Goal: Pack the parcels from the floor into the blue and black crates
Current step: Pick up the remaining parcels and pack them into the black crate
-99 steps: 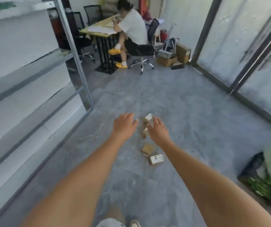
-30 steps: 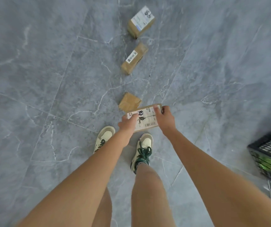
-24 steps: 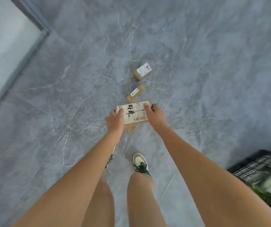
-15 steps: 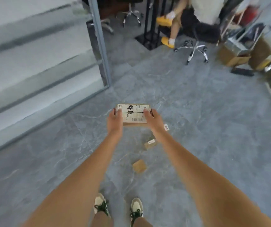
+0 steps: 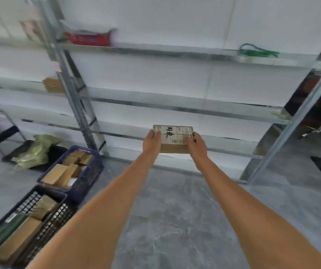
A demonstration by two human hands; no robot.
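Note:
I hold a flat cardboard parcel with a white printed label out in front of me, above the floor. My left hand grips its left end and my right hand grips its right end. Down at the left stands the blue crate, holding several cardboard parcels. Nearer to me at the bottom left is the black crate, with brown and green parcels inside. Both crates lie well to the left of the parcel in my hands.
A metal shelving rack with white backing runs across the view right ahead. A green bag lies on a dark tray behind the blue crate. An office chair base shows at the far right. Grey marble floor lies below my arms.
I picked the labelled parcel up from the floor with both hands, stood up and turned left; the rack and both crates now fill the view, and the other floor parcels have dropped out of it.

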